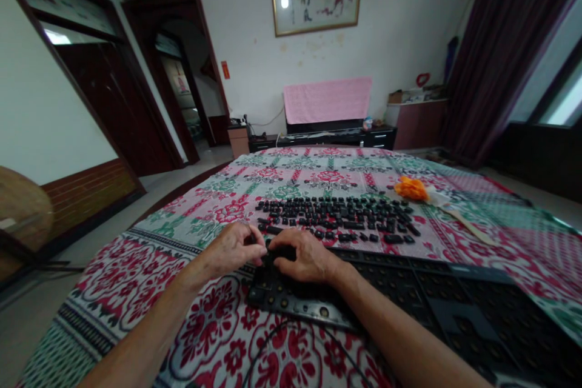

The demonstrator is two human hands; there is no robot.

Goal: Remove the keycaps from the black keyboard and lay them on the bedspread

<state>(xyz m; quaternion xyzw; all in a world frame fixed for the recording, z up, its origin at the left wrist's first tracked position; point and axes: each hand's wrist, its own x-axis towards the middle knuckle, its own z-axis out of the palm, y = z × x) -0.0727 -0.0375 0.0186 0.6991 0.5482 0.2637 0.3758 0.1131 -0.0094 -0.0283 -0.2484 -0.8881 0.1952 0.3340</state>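
Note:
A black keyboard (391,279) with its keycaps off lies slantwise on the patterned tablecloth, its bare key sockets showing. My left hand (237,248) is at the keyboard's upper left corner, thumb and fingertips pinched together; whatever they hold is too small and dark to name. Right beside it, my right hand (304,254) rests over the keyboard's left end with fingers curled and thumb bent in. Its fingertips nearly meet those of my left hand, and anything between them is hidden. Just beyond the keyboard, loose black keycaps (336,211) lie in rough rows.
An orange cloth (410,188) and a brush (468,225) with a pale handle lie at the right. The keyboard's cable (259,345) curves over the tablecloth (213,333) near me. Beyond the table stands a low black cabinet (379,136) with a pink cloth (327,101) above it.

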